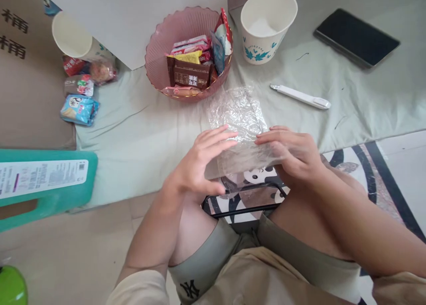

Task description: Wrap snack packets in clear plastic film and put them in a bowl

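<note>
A crinkled piece of clear plastic point(239, 112) lies between the hands at the near edge of the cloth-covered surface point(123, 163), partly overhanging it. The left hand's point(199, 161) grip is open beside it; whether the right hand's point(294, 154) grip pinches it, I cannot tell. Beyond stand a pink bowl point(159, 43) of wrapped snacks point(191, 73) and a paper cup point(256, 48); rightward lie a white cutter point(301, 96) and black phone point(357, 37).

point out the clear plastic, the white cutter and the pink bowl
clear plastic point(238, 112): head view, on its crinkled far part
white cutter point(300, 96): head view, on the middle of its body
pink bowl point(157, 54): head view, on its bare inner wall
</note>
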The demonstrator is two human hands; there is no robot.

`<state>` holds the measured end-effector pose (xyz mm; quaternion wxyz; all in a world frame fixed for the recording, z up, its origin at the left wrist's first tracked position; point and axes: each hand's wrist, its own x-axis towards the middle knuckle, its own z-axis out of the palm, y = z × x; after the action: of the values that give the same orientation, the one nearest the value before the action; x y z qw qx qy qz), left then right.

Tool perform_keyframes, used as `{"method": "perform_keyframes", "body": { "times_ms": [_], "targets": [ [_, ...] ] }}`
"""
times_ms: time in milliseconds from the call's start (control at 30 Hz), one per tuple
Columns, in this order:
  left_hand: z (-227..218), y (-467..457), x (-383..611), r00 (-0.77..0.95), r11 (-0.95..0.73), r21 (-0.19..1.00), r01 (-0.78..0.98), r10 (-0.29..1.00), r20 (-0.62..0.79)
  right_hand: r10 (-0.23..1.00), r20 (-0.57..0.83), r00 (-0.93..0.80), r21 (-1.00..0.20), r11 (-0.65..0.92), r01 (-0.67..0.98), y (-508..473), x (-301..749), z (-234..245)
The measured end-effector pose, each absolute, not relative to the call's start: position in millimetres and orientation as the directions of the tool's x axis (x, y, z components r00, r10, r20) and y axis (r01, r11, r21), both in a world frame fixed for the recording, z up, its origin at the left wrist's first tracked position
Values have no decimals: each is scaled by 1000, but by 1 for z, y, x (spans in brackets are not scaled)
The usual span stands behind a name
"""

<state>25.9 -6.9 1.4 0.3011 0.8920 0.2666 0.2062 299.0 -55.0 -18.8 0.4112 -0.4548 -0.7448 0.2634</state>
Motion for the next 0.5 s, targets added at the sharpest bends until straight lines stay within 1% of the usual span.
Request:
{"method": "perform_keyframes", "body": {
  "times_ms": [33, 67, 133, 167, 200, 233, 300, 333, 400, 467, 500],
  "targets": [
    [0, -10, 27, 791, -688, 640, 343, 579, 198, 917, 349, -196, -792, 400, 462, -54, 298, -18],
    [-2, -13, 30, 784, -693, 624, 359, 588, 201, 935, 322, -147, -814, 353, 461, -54, 297, -18],
    [-7, -17, 38, 718, -662, 626, 411, 659, 226, 962, 260, -78, -845, 266, 464, -52, 293, -17],
    [-10, -17, 42, 667, -620, 661, 423, 707, 236, 971, 234, -57, -853, 233, 468, -51, 292, -17],
    [-11, -17, 46, 606, -552, 715, 428, 763, 225, 975, 217, -45, -857, 212, 470, -49, 291, -16],
    [-12, -16, 49, 540, -459, 777, 431, 821, 186, 977, 208, -41, -859, 202, 470, -48, 290, -17],
    [-12, -13, 52, 410, -244, 875, 418, 910, 57, 980, 195, -49, -864, 195, 464, -47, 289, -18],
    [-11, -11, 53, 363, -156, 905, 396, 932, 2, 982, 182, -48, -866, 183, 466, -47, 289, -19],
    [-10, -8, 52, 320, -57, 942, 332, 946, -56, 991, 131, -12, -863, 120, 491, -47, 288, -21],
    [-11, -6, 52, 298, -12, 957, 288, 951, -78, 994, 92, 51, -849, 52, 525, -47, 288, -23],
    [-12, -5, 52, 280, 7, 955, 297, 955, -94, 994, 83, 78, -842, 28, 538, -47, 288, -24]
  ]
}}
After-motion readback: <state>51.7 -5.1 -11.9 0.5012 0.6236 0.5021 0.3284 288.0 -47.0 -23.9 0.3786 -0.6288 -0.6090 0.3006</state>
